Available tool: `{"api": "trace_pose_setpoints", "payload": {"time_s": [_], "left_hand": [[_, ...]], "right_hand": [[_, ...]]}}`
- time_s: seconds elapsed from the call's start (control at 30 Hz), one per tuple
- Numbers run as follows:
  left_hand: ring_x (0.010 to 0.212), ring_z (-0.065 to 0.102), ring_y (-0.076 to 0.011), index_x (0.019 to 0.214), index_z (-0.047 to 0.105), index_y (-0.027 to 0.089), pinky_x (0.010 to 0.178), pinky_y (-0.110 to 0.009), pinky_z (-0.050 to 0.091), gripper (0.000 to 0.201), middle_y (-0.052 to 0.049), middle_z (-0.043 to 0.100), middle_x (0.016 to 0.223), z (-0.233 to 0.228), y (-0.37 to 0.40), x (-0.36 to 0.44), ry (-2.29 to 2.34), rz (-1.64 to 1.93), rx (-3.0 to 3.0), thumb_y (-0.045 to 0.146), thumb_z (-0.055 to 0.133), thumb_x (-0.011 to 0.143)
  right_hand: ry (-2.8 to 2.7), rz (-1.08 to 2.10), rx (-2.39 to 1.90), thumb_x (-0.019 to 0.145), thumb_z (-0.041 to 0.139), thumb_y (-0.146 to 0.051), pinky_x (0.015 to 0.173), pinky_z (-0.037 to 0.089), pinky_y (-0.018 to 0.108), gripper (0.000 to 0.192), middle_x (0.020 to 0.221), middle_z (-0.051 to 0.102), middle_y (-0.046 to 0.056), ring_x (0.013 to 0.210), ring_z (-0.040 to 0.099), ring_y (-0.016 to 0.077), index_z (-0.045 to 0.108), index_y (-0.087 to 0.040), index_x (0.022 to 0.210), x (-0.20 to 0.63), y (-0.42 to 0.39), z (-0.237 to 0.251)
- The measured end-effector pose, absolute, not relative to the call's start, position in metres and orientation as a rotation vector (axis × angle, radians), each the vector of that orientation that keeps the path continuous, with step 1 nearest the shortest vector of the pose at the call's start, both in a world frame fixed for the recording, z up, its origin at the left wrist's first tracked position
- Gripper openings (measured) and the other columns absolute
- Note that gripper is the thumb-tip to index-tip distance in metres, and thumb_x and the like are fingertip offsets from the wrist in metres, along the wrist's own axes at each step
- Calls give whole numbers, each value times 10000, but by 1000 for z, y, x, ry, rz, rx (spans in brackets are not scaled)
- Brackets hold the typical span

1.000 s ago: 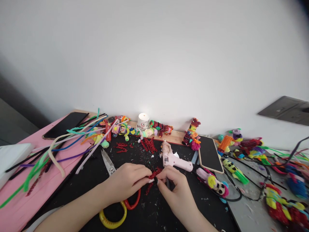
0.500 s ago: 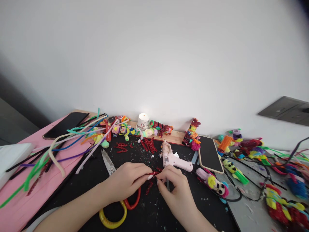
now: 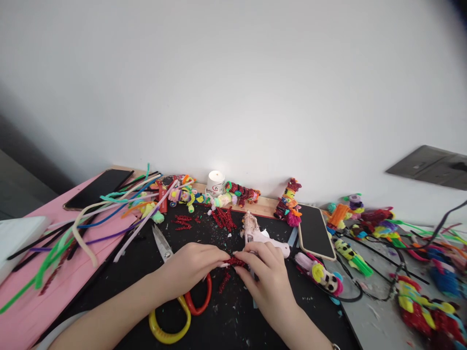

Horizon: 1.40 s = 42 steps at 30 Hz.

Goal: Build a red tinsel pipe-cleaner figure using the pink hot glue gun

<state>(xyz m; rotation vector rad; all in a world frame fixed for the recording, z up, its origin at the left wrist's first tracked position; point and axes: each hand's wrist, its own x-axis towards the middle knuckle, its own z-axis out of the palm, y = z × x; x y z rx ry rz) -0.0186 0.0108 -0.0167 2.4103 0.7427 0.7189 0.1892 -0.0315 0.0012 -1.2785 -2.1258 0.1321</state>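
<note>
A short red glittery pipe cleaner piece (image 3: 235, 262) is being pinched between the fingertips of both hands, just above the black mat (image 3: 146, 272) on the tabletop (image 3: 368, 316). The left hand (image 3: 189, 270) is being kept closed on the piece's left end, and the right hand (image 3: 264, 277) is being curled tightly around its right end, so that the two hands are nearly touching. Another red piece (image 3: 224, 282) is lying on the mat just below them. A pair of scissors (image 3: 175, 291) with red and yellow handles is being partly covered by the left hand. A pink glue gun (image 3: 260, 236) is resting just behind the right hand. More red pieces (image 3: 224, 218) are being left in a heap further back, near a white candle (image 3: 216, 182). Long coloured pipe cleaners (image 3: 109, 214) are lying spread to the left, and a phone (image 3: 315, 232) is lying to the right.
</note>
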Motion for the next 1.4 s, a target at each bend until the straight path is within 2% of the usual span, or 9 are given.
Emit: {"api": "trace_pose_setpoints", "payload": {"time_s": [0.33, 0.57, 0.87, 1.1, 1.4], "left_hand": [[828, 634, -146, 1039, 606, 199, 749, -229, 477, 196, -24, 678, 944, -8, 8, -17, 778, 614, 2423, 261, 451, 935], [785, 630, -148, 982, 604, 190, 710, -227, 467, 188, -22, 674, 901, -5, 7, -16, 791, 597, 2469, 262, 435, 940], [733, 619, -142, 936, 606, 172, 660, -229, 447, 229, -18, 666, 844, -4, 8, -16, 753, 603, 2580, 244, 390, 959], [686, 604, -136, 911, 594, 160, 621, -227, 429, 226, -13, 647, 781, -10, 10, -17, 712, 618, 2622, 226, 384, 962], [645, 594, -139, 876, 588, 155, 594, -237, 414, 246, -9, 633, 728, -18, 11, -18, 680, 647, 2631, 237, 374, 964]], "right_hand": [[-2186, 113, -1294, 868, 548, -196, 691, 378, 328, 127, 873, 632, 44, 775, 550, 179, 673, -212, 863, 188, -32, 2], [-2202, 124, -1283, 867, 541, -180, 684, 366, 345, 122, 890, 638, 55, 790, 543, 199, 660, -202, 886, 186, -35, 2], [-2161, 229, -1302, 833, 600, -172, 697, 364, 352, 85, 901, 636, 46, 797, 543, 204, 647, -206, 894, 186, -32, 1], [-2114, 316, -1278, 821, 614, -160, 714, 384, 360, 53, 855, 640, 35, 783, 543, 204, 644, -203, 832, 186, -32, -1], [-2036, 433, -1265, 753, 674, -90, 714, 400, 343, 126, 811, 635, 2, 768, 548, 187, 620, -202, 765, 185, -30, -2]]}}
